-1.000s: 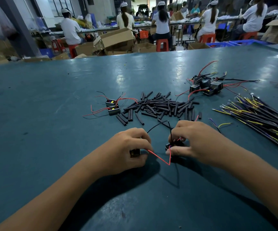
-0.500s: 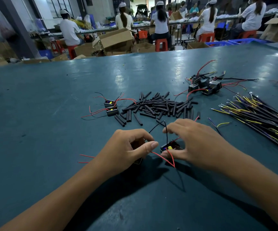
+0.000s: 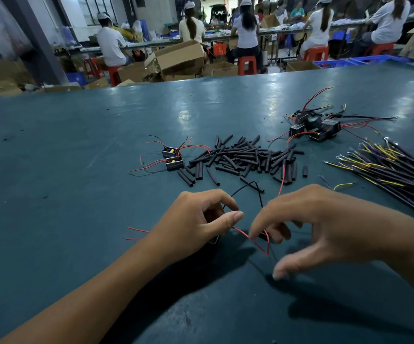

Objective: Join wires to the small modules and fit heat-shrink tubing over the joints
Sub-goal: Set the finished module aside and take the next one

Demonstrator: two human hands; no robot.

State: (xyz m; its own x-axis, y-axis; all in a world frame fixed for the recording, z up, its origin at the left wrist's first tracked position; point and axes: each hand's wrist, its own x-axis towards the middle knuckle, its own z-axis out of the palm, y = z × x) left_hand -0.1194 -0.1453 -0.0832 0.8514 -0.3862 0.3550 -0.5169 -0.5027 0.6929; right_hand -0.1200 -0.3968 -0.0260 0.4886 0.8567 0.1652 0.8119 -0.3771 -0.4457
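Your left hand [image 3: 196, 227]: curled low on the teal table [image 3: 52, 170], fingers [image 3: 235, 216] pinching a thin red wire [image 3: 241, 233]; a small module seems to sit under the palm, mostly hidden, probably pinned there to keep it steady.
Your right hand [image 3: 325, 227]: held above the table, fingers spread and loose, gripping nothing firmly; one fingertip touches the red wire where it bends, likely guiding its end for joining.
Between your hands: the red wire loops down to the table; a black wire [image 3: 258, 192] arches up behind it and could tangle.
Just beyond: a loose pile of black heat-shrink tubing pieces [image 3: 245, 157], near enough to reach without shifting.
Left of the pile: two small modules [image 3: 172, 157] with red and black leads, lying side by side.
Far right: a bundle of yellow and purple wires [image 3: 386, 167], and a cluster of black modules [image 3: 315, 126] behind it.
Background: other workers seated at a long bench, cardboard boxes on the floor.
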